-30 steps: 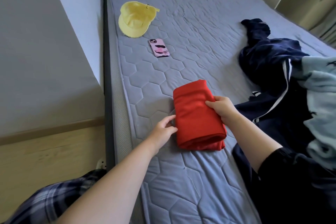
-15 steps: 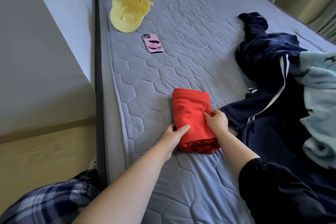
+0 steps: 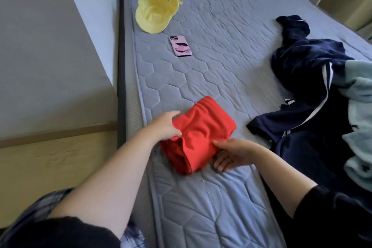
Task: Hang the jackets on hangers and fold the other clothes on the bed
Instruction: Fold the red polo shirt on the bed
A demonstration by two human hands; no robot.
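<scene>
- The red folded garment (image 3: 201,133) lies on the bed (image 3: 221,70), close to its left edge and a little askew; the fold looks all but finished, and what remains is likely squaring and placing.
- The left hand (image 3: 165,127) grips the bundle's left side, with the fingers curled into the cloth. That grip bunches the top layer, so ease it and press flat instead.
- The right hand (image 3: 235,154) sits at the bundle's near right corner with its thumb on the red cloth. Its fingers are blurred and partly shadowed — whether they pinch the edge or merely steady it, I cannot tell.
- Work both sides evenly, so the layers do not slide apart at the open near end.
- Smooth from the middle outward, then let go.
- Set it apart from the navy jacket (image 3: 308,78) and the pale blue garment (image 3: 360,119) heaped on the right — both are not yet handled.
- The yellow cap (image 3: 155,14) and the phone (image 3: 180,46) lie farther up the bed, well away.
</scene>
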